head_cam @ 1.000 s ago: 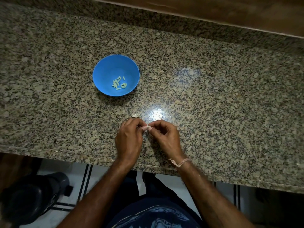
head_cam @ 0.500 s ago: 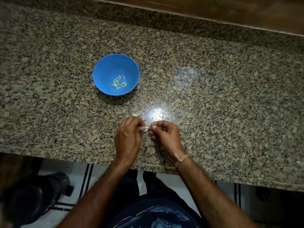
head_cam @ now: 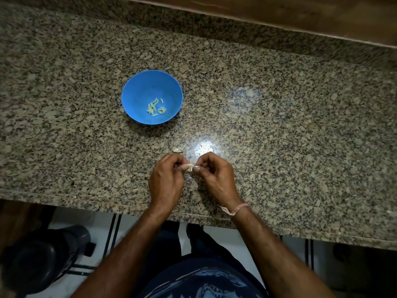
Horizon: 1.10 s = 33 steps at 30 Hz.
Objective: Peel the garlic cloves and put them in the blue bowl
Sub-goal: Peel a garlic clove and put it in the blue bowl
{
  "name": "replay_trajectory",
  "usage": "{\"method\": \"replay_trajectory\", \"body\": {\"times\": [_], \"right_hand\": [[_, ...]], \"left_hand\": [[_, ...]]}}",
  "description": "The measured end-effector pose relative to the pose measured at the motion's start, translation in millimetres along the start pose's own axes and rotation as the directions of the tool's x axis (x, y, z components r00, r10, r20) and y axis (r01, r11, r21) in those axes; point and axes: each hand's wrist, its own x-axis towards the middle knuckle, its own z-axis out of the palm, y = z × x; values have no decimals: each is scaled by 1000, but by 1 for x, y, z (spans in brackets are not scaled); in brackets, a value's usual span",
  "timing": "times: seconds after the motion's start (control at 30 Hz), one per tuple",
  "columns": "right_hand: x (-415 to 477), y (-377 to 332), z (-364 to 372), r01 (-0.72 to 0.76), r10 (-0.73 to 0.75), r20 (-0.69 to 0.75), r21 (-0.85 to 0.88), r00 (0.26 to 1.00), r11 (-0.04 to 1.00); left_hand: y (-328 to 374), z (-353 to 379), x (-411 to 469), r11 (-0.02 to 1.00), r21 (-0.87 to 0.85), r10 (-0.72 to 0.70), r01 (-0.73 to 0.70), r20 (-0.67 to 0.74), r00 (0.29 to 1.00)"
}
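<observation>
A blue bowl point(head_cam: 137, 91) stands on the granite counter, left of centre, with several pale peeled garlic cloves point(head_cam: 155, 107) in its bottom. Nearer the counter's front edge my left hand point(head_cam: 166, 181) and my right hand point(head_cam: 214, 175) meet, fingers curled. Between their fingertips they pinch a small pale garlic clove point(head_cam: 190, 166), mostly hidden by the fingers. A small pale garlic piece point(head_cam: 177, 149) lies on the counter just beyond my left hand.
The speckled granite counter point(head_cam: 279, 125) runs the full width, with a wooden ledge point(head_cam: 279, 11) behind it. Its front edge passes under my wrists. Below the edge, a dark round container point(head_cam: 38, 259) stands on the floor at the left.
My hands have drawn slightly apart while both still pinch the clove; the right hand has shifted a little right. The bowl has not moved.
</observation>
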Motion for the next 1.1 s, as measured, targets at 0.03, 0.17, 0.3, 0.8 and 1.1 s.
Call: {"method": "replay_trajectory", "body": {"times": [0.03, 0.17, 0.3, 0.8, 1.1], "right_hand": [[0, 1, 1, 6, -7, -20, -51, 1000, 999], [-2, 2, 5, 101, -122, -41, -332, 992, 938], [0, 1, 8, 140, -151, 8, -422, 988, 895], [4, -3, 17, 25, -23, 11, -207, 1000, 978], [10, -5, 22, -4, 1, -29, -116, 1000, 993]], "left_hand": [[-1, 0, 1, 999, -23, -26, 26, 10, 1000], [0, -1, 3, 997, 9, -75, 75, 28, 997], [1, 1, 4, 992, 94, -86, 83, 30, 996], [-4, 1, 4, 989, 69, -131, 128, 46, 990], [-22, -19, 9, 989, -77, -128, 125, -39, 991]]}}
